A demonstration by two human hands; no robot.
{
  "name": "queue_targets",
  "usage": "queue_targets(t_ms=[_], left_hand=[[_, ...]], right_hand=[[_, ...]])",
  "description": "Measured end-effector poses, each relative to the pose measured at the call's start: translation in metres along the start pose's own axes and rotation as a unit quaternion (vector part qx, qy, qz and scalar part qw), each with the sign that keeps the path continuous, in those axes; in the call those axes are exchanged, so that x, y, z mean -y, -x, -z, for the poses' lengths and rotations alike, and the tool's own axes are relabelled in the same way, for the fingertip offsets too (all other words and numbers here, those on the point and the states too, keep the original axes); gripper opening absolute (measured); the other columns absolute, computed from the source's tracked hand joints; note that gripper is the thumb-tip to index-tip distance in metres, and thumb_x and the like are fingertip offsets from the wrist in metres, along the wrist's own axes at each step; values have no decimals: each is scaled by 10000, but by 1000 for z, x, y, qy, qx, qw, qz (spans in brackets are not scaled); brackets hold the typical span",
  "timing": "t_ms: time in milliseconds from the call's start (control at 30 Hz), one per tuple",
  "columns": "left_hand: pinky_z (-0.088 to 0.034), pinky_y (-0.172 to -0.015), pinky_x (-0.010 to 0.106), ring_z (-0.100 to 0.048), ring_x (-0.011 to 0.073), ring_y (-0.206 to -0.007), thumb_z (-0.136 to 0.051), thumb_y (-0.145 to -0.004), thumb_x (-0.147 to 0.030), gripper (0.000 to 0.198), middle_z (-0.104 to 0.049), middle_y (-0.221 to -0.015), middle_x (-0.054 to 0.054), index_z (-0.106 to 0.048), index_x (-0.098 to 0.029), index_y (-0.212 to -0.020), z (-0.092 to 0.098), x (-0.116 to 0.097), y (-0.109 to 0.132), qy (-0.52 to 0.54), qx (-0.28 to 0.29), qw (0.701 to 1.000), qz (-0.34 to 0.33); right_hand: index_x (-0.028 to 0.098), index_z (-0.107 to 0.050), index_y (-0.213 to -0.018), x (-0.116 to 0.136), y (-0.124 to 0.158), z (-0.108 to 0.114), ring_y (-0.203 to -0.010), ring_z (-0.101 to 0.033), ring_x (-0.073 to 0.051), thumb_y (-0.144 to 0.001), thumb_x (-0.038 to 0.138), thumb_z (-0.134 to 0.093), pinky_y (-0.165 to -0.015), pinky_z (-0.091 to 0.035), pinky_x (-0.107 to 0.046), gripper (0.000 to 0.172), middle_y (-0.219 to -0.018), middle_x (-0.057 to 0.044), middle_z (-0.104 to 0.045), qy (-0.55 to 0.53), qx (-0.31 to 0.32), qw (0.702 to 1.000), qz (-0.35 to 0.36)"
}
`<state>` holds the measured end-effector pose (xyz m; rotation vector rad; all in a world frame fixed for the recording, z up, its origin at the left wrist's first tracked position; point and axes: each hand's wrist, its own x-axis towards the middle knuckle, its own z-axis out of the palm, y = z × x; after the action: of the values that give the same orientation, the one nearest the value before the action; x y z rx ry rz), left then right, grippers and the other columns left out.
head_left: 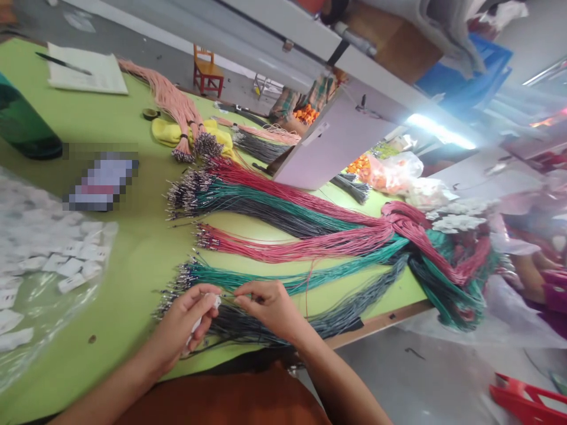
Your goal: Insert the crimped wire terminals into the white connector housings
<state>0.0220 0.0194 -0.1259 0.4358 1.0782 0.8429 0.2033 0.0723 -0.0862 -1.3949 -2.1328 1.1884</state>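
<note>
My left hand point(183, 319) is closed around a small white plastic connector housing point(217, 301), and more white shows under its curled fingers. My right hand point(268, 304) pinches a thin wire point(227, 296) close to its tip, right beside the housing. Whether the tip is inside the housing is too small to tell. Beneath both hands lie black wires point(341, 310) with metal terminals on their left ends. Just beyond them run green wires point(266, 280), then a bundle of red wires point(283, 248).
At left, a clear plastic bag point(100, 277) holds many white housings. Behind it are a phone point(104, 180), a green bottle point(26, 127) and a notebook point(88, 71) with a pen. Pink wires point(163, 94) rest on yellow cloth. A white panel point(328, 141) stands behind the wires.
</note>
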Motion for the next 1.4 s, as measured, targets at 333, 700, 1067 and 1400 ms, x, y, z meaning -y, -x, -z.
queue_targets(t_ms=[333, 700, 1067, 1400], left_hand=[[-225, -271, 116, -318, 6, -323, -603, -768, -440, 312, -552, -666, -63, -545, -214, -974, 3, 2, -2, -1, 4, 1000, 8], [-226, -276, 114, -309, 7, -330, -638, -728, -435, 333, -561, -662, -57, -541, -208, -950, 0, 0, 0, 7, -6, 1000, 11], [-219, -277, 122, -280, 21, -294, -628, -737, -454, 341, -496, -497, -91, -543, -200, -948, -1, 6, 0, -49, -7, 999, -23], [-262, -265, 135, -308, 21, -305, -613, -755, -460, 344, -537, -590, -72, -515, -196, -952, 3, 11, -5, -67, 3, 997, -30]], right_hand=[[155, -669, -652, 2, -2, -13, -476, -386, -63, -760, 169, -545, -452, -287, -175, 165, -536, 33, -545, -43, -50, 998, -7], [148, -644, -615, 1, 0, -15, -472, -378, -59, -754, 180, -539, -450, -267, -181, 177, -528, 34, -542, -89, -29, 995, -41], [142, -650, -583, -2, -5, -24, -431, -373, -58, -765, 171, -538, -431, -284, -170, 216, -498, 29, -582, -136, 2, 989, -65], [157, -601, -645, 2, -4, -28, -541, -493, -83, -786, 180, -518, -536, -359, -189, 165, -593, 21, -590, -82, -7, 996, -36]])
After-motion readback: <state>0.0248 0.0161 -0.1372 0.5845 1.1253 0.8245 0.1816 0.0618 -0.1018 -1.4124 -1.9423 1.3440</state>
